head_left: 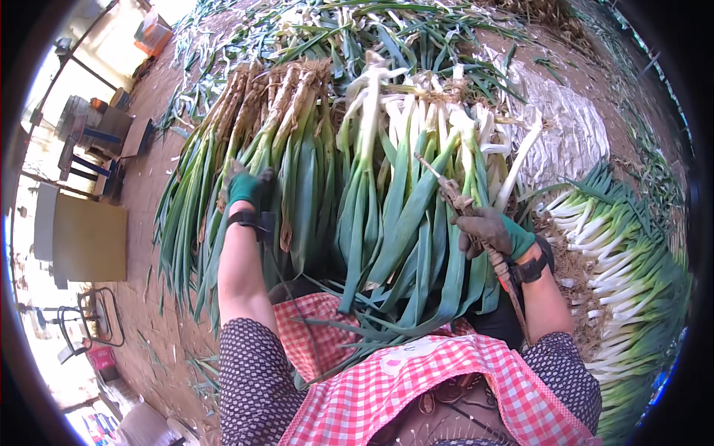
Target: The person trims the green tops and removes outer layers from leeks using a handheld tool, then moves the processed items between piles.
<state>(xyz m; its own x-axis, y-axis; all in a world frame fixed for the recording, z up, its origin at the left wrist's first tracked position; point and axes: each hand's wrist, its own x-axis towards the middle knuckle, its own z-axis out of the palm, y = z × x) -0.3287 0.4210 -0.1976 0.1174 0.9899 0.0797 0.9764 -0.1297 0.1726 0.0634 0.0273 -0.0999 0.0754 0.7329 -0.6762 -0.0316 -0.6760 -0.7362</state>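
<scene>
Untrimmed leeks (279,111) with brown, dirty root ends lie in a pile at the left. My left hand (245,183), in a green and grey glove, is among their green leaves, its fingers curled round a leek stalk; the fingertips are partly hidden. My right hand (492,232), gloved alike, is closed round a slim air-gun-like wand (455,192) with a thin pointed tip and wrapped handle. A hose (513,297) runs down from it past my forearm. Beneath and beside the wand lie whiter, partly peeled leeks (405,123), their leaves reaching across my lap.
Clean leeks (613,275) with white stems form a long row at the right. A crumpled white sheet (561,123) lies beyond. Stripped leaves (372,30) heap at the back. A tan box-like thing (89,238) and a metal frame (100,320) stand at the left.
</scene>
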